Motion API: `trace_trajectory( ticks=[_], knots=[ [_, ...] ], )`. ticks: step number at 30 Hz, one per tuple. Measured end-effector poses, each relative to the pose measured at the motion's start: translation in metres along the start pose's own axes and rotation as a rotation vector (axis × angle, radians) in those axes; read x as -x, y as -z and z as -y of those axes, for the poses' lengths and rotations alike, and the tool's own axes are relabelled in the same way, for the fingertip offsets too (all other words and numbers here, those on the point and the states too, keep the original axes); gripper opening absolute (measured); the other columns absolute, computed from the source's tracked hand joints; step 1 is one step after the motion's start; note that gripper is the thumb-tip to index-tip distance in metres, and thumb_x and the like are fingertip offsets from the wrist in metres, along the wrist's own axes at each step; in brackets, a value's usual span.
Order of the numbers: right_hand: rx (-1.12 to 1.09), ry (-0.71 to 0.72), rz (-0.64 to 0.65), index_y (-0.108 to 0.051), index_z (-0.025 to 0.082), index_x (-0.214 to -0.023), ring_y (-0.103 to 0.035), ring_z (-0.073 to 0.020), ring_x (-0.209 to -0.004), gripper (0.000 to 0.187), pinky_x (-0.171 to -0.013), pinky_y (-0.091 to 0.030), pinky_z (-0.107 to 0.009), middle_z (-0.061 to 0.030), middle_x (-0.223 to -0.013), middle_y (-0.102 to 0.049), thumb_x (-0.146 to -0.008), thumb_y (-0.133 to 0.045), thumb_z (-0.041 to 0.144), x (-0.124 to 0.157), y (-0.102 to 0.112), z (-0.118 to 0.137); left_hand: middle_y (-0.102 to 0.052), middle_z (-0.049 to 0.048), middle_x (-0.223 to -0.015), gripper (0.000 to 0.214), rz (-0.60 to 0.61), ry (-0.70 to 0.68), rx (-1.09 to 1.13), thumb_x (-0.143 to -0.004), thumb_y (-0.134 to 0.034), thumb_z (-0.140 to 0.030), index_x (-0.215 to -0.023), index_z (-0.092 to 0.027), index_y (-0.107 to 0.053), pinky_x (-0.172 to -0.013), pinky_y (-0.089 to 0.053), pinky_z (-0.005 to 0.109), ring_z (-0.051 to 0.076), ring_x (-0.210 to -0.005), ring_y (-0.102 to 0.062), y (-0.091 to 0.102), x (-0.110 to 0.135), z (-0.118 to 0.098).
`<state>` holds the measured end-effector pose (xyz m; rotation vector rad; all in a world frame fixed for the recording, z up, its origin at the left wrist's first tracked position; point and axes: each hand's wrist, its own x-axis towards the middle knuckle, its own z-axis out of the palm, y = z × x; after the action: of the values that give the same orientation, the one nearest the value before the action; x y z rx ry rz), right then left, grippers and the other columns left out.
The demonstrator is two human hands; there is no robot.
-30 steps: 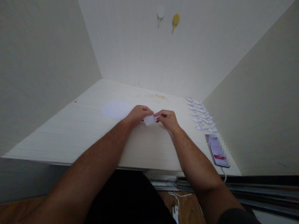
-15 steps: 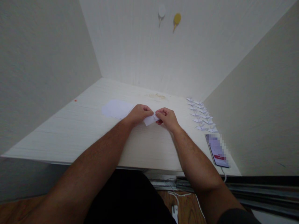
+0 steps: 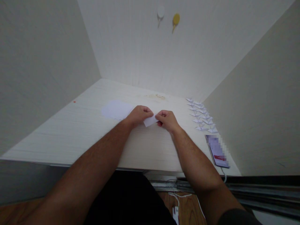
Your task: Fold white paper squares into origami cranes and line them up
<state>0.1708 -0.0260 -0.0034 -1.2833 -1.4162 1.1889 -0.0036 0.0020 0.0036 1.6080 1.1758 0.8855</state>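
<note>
Left of the grip lie thin, flat white paper sheets [image 3: 114, 109]. The bare left hand [image 3: 140, 114] pinches a small, angular white paper piece [image 3: 150, 121] between the two hands; the bare right hand [image 3: 167, 120] pinches its other end. Folding seems in hand; the next move likely calls for a steady, aligned crease. Farther right sit rows of pointed white folded-paper figures [image 3: 198, 121].

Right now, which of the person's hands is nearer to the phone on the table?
Right. The right hand is left of the phone and farther back, pinching the white paper's right side; the left hand is farther left, at the paper's left side.
</note>
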Motion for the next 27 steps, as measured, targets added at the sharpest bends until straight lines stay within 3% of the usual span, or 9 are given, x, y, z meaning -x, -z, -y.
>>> trace_trajectory(
  ticks=[6, 15, 27],
  knots=[
    [-0.005, 0.007, -0.012, -0.057, 0.018, -0.064, -0.05, -0.008, -0.037, 0.019, -0.037, -0.035, -0.018, 0.0032, -0.044, -0.058, -0.068, -0.07, 0.031, 0.0018, -0.0007, 0.0025, -0.063, 0.0012, -0.06, 0.021, 0.094, 0.031, 0.064, -0.063, -0.071, -0.035, -0.07, -0.016, -0.066, -0.048, -0.035, 0.023, 0.011, -0.051, -0.051, -0.0023, 0.0041, -0.0021],
    [-0.112, -0.031, -0.028, -0.06, 0.018, -0.062, -0.053, -0.0098, -0.039, 0.02, -0.04, -0.044, -0.021, 0.0019, -0.047, -0.059, -0.067, -0.07, 0.035, -0.0031, 0.0011, -0.0023, -0.065, 0.0024, -0.062, 0.017, 0.079, 0.032, 0.024, -0.063, -0.071, -0.031, -0.07, -0.016, -0.067, -0.048, -0.036, 0.023, 0.012, -0.052, -0.054, 0.0006, 0.0016, 0.0013],
    [-0.097, -0.042, -0.019, -0.063, 0.016, -0.064, -0.056, -0.0101, -0.04, 0.016, -0.04, -0.045, -0.02, 0.0011, -0.047, -0.061, -0.067, -0.072, 0.028, -0.0013, 0.001, 0.0001, -0.064, 0.0019, -0.062, 0.017, 0.082, 0.039, -0.014, -0.063, -0.07, -0.029, -0.071, -0.015, -0.068, -0.047, -0.036, 0.022, 0.011, -0.052, -0.054, 0.0004, 0.0022, -0.0001]
  ],
)
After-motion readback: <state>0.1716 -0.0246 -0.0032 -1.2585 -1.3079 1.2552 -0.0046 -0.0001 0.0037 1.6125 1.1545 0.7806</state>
